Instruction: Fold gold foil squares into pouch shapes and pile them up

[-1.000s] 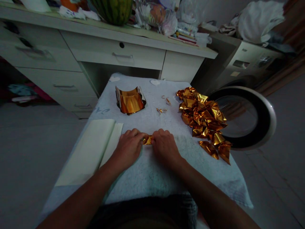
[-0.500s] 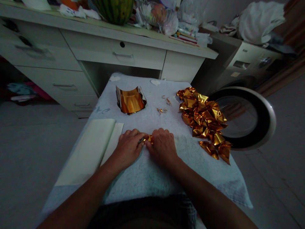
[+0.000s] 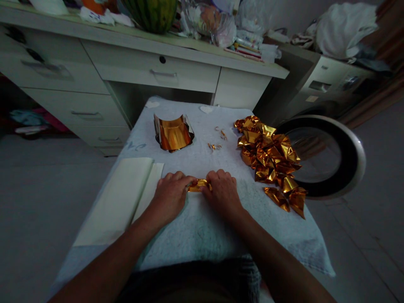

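Observation:
A small rolled piece of gold foil [image 3: 198, 185] lies across the cloth-covered table, its ends under my fingers. My left hand [image 3: 172, 193] pinches its left end. On the right end, my right hand [image 3: 222, 192] is closed with thumb and fingers. Beyond my hands stands a curved stack of gold foil sheets [image 3: 173, 134]. Small twisted gold ties [image 3: 214, 146] lie to its right. Several folded gold foil pieces [image 3: 271, 153] are heaped at the right side of the table.
Folded cream paper [image 3: 116, 200] lies along the left of the table [image 3: 202, 231]. Behind is a white desk [image 3: 189, 48] bearing a watermelon [image 3: 153, 14] and bags. At the right, a washing machine's round door [image 3: 353, 155] hangs open beside the table.
My right hand has moved slightly right, away from my left hand. More of the gold foil roll now shows between them.

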Action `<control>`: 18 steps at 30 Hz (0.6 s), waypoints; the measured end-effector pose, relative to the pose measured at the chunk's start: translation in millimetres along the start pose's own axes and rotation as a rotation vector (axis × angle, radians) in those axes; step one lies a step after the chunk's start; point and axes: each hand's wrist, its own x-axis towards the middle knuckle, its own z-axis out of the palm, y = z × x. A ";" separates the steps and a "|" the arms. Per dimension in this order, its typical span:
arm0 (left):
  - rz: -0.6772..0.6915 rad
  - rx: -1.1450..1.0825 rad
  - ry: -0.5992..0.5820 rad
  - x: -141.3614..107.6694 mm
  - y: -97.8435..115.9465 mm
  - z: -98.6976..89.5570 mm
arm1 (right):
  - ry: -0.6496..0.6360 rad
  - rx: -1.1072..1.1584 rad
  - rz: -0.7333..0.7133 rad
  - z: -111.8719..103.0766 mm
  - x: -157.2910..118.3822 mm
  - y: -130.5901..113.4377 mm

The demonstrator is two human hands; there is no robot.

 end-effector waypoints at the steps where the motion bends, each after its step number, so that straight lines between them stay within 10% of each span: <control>1: -0.002 0.001 0.003 -0.1 0.0 0.2 | 0.002 0.006 0.005 0.0 -0.8 2.5; 18: 0.025 0.002 0.031 -1.5 -0.8 1.0 | 0.023 0.051 0.050 -0.3 -13.9 34.9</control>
